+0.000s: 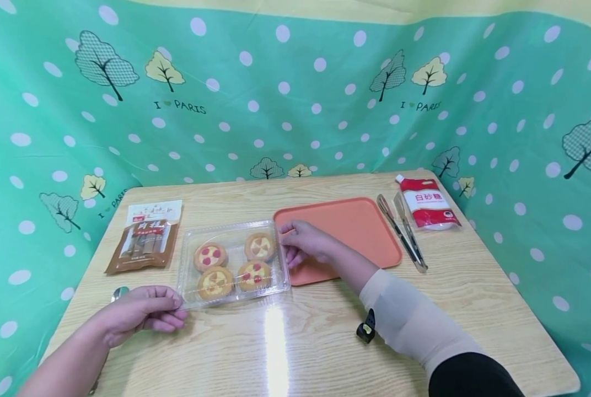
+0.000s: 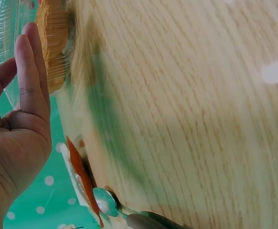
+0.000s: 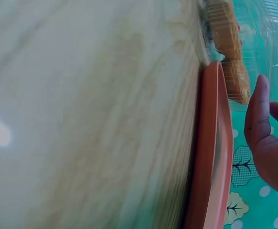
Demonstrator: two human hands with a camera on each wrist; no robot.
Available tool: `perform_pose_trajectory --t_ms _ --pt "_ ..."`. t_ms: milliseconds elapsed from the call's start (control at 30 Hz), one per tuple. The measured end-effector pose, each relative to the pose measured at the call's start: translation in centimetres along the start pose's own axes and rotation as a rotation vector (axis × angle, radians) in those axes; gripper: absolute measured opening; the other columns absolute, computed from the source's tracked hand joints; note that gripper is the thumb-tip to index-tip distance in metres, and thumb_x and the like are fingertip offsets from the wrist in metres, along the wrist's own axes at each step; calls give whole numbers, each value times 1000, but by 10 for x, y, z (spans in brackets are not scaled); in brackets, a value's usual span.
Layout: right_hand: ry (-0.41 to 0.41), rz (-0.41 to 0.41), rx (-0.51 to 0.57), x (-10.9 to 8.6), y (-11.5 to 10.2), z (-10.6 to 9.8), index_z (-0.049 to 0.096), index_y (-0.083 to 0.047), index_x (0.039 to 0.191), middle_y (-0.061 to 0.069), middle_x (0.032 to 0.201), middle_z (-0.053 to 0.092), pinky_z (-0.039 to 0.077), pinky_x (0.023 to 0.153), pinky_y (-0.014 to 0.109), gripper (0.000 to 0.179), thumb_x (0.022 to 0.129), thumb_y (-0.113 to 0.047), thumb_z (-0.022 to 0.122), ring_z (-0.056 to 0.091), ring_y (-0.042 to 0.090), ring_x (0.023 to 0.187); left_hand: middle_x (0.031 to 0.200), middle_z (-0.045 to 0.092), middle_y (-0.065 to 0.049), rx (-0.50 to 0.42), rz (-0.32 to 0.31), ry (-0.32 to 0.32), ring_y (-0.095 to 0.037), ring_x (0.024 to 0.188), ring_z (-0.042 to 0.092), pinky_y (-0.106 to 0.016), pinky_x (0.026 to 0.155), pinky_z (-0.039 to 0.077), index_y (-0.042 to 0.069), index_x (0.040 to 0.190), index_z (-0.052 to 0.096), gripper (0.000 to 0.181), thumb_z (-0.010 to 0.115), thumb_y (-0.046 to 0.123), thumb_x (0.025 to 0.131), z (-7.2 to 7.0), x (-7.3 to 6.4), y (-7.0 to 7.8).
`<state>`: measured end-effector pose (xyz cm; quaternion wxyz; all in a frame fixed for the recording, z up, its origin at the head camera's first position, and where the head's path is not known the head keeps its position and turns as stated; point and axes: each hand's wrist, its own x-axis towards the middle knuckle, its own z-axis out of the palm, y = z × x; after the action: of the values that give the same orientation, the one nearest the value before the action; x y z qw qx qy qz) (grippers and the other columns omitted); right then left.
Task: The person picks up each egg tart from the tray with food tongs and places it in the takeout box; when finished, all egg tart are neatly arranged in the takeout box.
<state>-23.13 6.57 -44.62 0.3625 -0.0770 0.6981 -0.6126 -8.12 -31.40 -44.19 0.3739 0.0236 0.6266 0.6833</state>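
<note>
A clear plastic box (image 1: 236, 226) holds several round pastries (image 1: 215, 283), some topped with red pieces and others with pale wedges. My left hand (image 1: 144, 311) touches the box's near left corner, its fingers fairly straight in the left wrist view. At the opposite side, my right hand (image 1: 305, 241) has its fingertips against the right edge of the box, above the left part of an orange tray (image 1: 355, 231). Extended fingers (image 3: 260, 107) of that hand show beside the clear wall in the right wrist view. Whether either thumb pinches the rim is unclear.
A brown-and-white packet (image 1: 146, 237) lies left of the box. Below it is a spoon (image 1: 120, 292), partly hidden by the left arm. Metal tongs (image 1: 404, 234) and a red-and-white pouch (image 1: 428, 201) lie right of the tray. Patterned green cloth (image 1: 285, 132) surrounds the table.
</note>
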Motion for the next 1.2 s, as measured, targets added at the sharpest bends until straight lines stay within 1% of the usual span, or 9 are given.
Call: perform_pose_trajectory --t_ms 167,300,400,533,600,667,900,1033,1200 --pt "-87 26 -15 -19 8 1 48 -2 126 18 82 63 61 62 42 33 99 -18 58 64 24 60 103 73 -18 -19 4 4 -20 89 74 -35 83 58 -4 108 62 17 51 7 100 1 1 -1" --pt "-182 74 9 -33 16 3 50 1 121 21 83 63 61 61 40 32 97 -18 60 66 24 60 103 73 -19 -9 3 11 -20 89 74 -35 83 58 -4 107 62 17 51 7 100 1 1 -1" --pt "-242 97 24 -42 21 5 51 2 116 26 91 65 61 60 37 30 96 -17 62 67 23 60 103 73 -19 3 3 20 -21 89 74 -35 83 58 -3 107 62 17 51 8 100 1 0 -1" --pt "-294 107 23 -49 27 10 54 2 108 34 103 64 61 60 36 24 94 -16 64 68 21 61 102 73 -18 18 3 33 -20 88 74 -35 83 58 -3 106 62 17 52 9 100 2 -1 0" --pt "-306 112 24 -51 30 12 56 1 104 34 104 65 61 60 35 21 94 -16 64 69 21 62 102 73 -17 24 1 41 -20 88 74 -35 82 59 -3 106 62 17 53 9 100 2 -2 0" --pt "-318 115 27 -53 32 14 57 3 102 33 102 67 61 60 34 22 94 -16 64 70 21 62 101 73 -17 30 1 48 -20 87 74 -35 82 59 -4 106 62 17 53 9 100 3 -2 0" --pt "-334 117 65 -55 37 20 55 13 111 21 90 72 61 61 33 33 96 -17 61 71 21 64 100 73 -17 44 7 60 -20 86 74 -36 82 59 -3 104 63 16 54 9 99 3 0 -1" --pt "-339 125 79 -56 37 21 55 11 110 18 88 73 61 62 33 30 97 -16 60 72 21 65 99 73 -17 56 4 65 -19 86 74 -36 82 59 -3 103 63 16 55 10 99 3 -1 -2" --pt "-345 131 80 -57 38 22 57 7 105 18 88 73 61 64 33 24 97 -16 60 72 21 66 97 73 -17 73 7 82 -20 85 74 -37 82 59 -4 102 61 16 55 10 99 3 -2 -3"
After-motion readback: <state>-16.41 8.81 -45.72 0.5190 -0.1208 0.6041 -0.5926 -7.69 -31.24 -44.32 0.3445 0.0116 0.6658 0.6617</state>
